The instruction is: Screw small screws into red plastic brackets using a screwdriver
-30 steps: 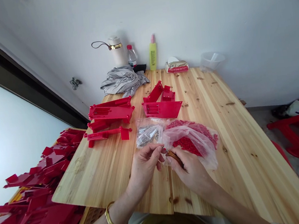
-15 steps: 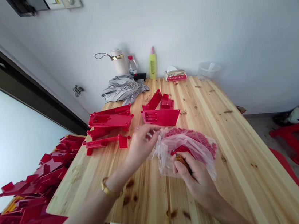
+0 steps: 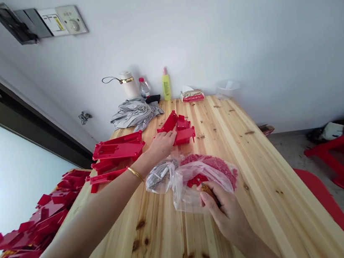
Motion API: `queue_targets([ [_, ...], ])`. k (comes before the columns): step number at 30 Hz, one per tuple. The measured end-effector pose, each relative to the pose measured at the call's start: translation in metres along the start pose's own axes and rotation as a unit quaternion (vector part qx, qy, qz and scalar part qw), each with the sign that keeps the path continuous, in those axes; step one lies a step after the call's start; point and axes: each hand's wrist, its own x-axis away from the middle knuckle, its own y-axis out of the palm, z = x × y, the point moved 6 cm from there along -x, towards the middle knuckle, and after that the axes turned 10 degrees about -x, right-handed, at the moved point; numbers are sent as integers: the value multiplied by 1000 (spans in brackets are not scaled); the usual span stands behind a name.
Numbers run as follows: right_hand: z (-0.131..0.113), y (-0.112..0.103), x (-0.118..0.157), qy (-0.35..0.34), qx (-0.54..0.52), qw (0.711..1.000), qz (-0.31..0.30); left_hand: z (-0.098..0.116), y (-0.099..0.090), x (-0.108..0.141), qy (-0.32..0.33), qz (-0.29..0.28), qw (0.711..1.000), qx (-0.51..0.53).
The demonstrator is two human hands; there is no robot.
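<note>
Flat red panel point(image 3: 186, 135), worktop point(image 3: 224, 139) 12 o'clock | left hand point(image 3: 162, 144) half-curled over it, 0.5 s ago at the clear bag point(image 3: 159, 177), grip I can't tell | right hand point(image 3: 226, 210) closed round brown tool point(image 3: 210, 194)

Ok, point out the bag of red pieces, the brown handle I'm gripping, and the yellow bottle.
Bag of red pieces point(image 3: 211, 170), head view: clear plastic film.
Brown handle point(image 3: 211, 193), head view: exposed upper side.
Yellow bottle point(image 3: 166, 87), head view: printed body.

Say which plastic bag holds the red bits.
The larger bag, on the right, by the right hand: red bits show inside it. The smaller bag, to its left, holds silvery bits.
</note>
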Motion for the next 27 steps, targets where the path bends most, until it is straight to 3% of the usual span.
queue_targets([
  [3,-4,-10,-7,-2,17,999,28,-1,-31,15,-60,22,989,135],
  [7,-18,-12,-25,-38,61,997,22,20,-59,54,-86,34,886,454],
  [10,-25,-10,-36,-58,87,994,18,38,-64,80,-90,53,846,523],
  [12,-26,-7,-41,-58,116,991,16,46,-63,91,-86,61,848,519],
  [19,-25,0,-38,-82,182,980,15,61,-61,107,-80,79,894,434],
  [21,-30,2,-34,-119,252,960,31,66,-60,110,-84,85,904,410],
  [24,-36,8,-29,-167,385,907,44,74,-55,114,-92,91,909,397],
  [27,-36,11,-26,-163,471,867,26,79,-48,119,-98,93,904,405],
])
